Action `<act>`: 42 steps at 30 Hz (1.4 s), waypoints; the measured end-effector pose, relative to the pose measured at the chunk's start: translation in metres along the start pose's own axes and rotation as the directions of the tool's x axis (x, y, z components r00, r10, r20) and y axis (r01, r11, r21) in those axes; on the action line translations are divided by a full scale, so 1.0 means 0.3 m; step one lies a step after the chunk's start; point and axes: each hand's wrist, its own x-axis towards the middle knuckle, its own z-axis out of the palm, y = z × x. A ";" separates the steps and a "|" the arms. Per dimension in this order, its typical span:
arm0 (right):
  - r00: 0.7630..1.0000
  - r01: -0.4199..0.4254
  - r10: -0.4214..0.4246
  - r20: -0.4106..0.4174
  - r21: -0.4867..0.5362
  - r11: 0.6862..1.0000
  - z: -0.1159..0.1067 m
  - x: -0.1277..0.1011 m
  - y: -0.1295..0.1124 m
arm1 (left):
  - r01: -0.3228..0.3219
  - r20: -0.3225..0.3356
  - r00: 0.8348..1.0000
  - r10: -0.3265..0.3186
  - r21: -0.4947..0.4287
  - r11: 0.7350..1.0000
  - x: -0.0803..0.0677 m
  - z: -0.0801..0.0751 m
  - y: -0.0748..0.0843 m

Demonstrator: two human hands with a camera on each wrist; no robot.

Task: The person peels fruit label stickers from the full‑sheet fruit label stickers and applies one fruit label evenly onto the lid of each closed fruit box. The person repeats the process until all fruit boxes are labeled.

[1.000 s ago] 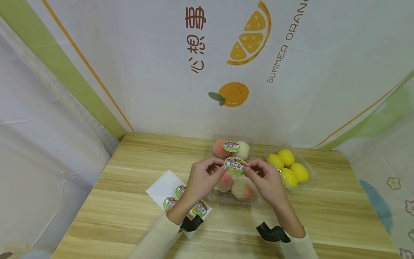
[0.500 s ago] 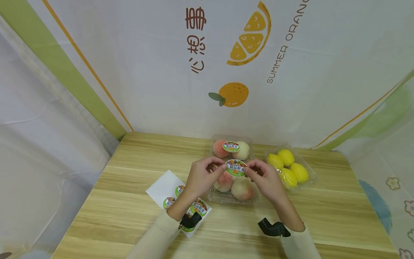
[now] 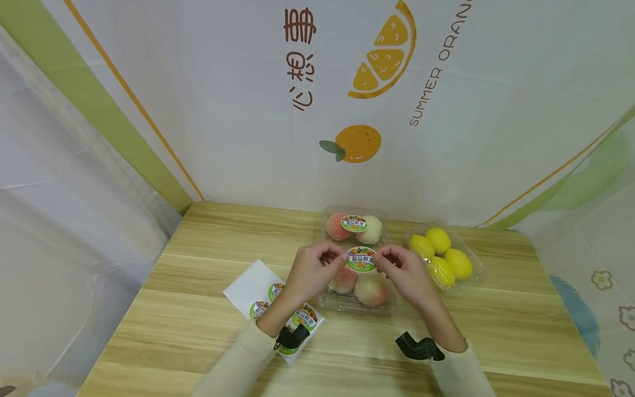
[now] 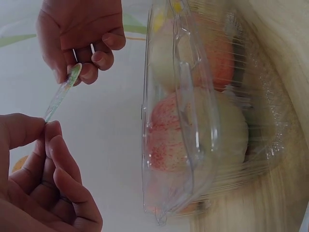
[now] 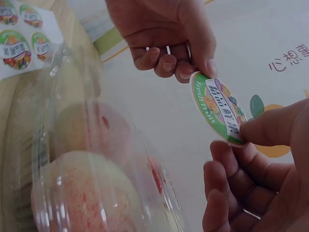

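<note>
Both hands pinch a fruit label above the peach clamshell.
Left hand (image 3: 310, 271) and right hand (image 3: 404, 274) fingers pinch opposite edges of the sticker (image 3: 361, 258), above the clamshell of peaches (image 3: 358, 286) mid-bench; best kept taut and level.

Sticker (image 3: 361, 259), pinched between left hand (image 3: 311, 271) and right hand (image 3: 403, 273), has dropped slightly and tilted flatter, now closer above the near peach box (image 3: 355, 291).
</note>
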 end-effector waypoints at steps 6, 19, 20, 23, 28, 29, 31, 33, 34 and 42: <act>0.995 0.052 -0.065 -0.073 -0.164 0.985 0.015 0.003 0.013 | 0.006 0.025 1.000 -0.007 0.013 1.000 -0.004 0.007 -0.004; 0.989 0.069 -0.093 -0.116 -0.194 0.979 0.025 -0.003 0.008 | 0.041 0.039 0.998 -0.042 0.045 0.998 -0.005 0.016 -0.005; 0.989 0.068 -0.092 -0.119 -0.191 0.979 0.025 -0.003 0.009 | 0.038 0.040 0.998 -0.040 0.049 0.998 -0.004 0.017 -0.006; 0.988 0.061 -0.084 -0.131 -0.176 0.983 0.028 -0.003 0.011 | 0.040 0.041 0.998 -0.043 0.056 0.998 -0.004 0.019 -0.007; 0.988 0.038 -0.057 -0.141 -0.132 0.991 0.028 0.002 0.010 | 0.054 0.044 0.997 -0.057 0.065 0.996 -0.001 0.021 -0.012; 0.989 0.034 -0.052 -0.140 -0.126 0.991 0.027 0.003 0.009 | 0.056 0.045 0.997 -0.060 0.070 0.996 -0.001 0.021 -0.012; 0.989 0.025 -0.043 -0.139 -0.124 0.992 0.026 0.003 0.005 | 0.060 0.047 0.997 -0.063 0.078 0.995 0.000 0.019 -0.013; 0.990 0.019 -0.036 -0.138 -0.125 0.992 0.025 0.003 0.002 | 0.065 0.048 0.996 -0.069 0.084 0.994 -0.001 0.016 -0.013; 0.990 0.016 -0.033 -0.138 -0.126 0.992 0.024 0.003 0.000 | 0.066 0.048 0.996 -0.071 0.087 0.994 -0.001 0.015 -0.012; 0.991 0.030 -0.051 -0.122 -0.173 0.985 0.022 0.002 0.002 | 0.071 0.041 0.996 -0.076 0.118 0.990 -0.001 0.015 -0.011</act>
